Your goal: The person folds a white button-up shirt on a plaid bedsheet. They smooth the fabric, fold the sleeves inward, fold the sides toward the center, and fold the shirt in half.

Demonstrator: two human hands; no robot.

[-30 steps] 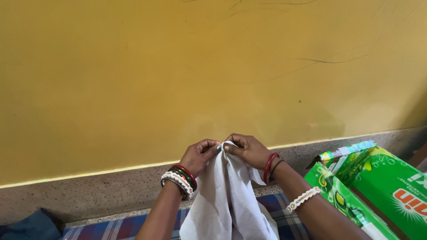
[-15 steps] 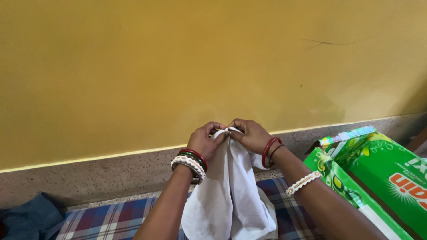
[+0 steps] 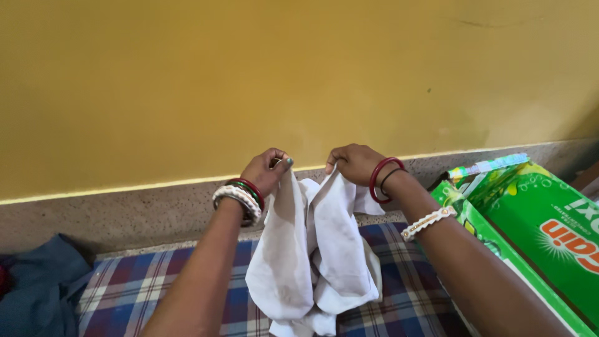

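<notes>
Two hands up at chest height, knuckles toward the yellow wall (image 3: 299, 75): left hand (image 3: 265, 171) and right hand (image 3: 352, 163) each pinch a top edge of the white cloth (image 3: 312, 243), slightly apart. It hangs between bangled wrists over the checked blanket (image 3: 162, 287); green carton (image 3: 543, 231) at right.

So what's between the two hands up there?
In the head view, a sagging fold of the white cloth spans the left hand and right hand.

Green cardboard box (image 3: 536, 231) beside plaid sheet (image 3: 150, 290), blue cloth (image 3: 37, 284), yellow wall (image 3: 249, 75) behind.
</notes>
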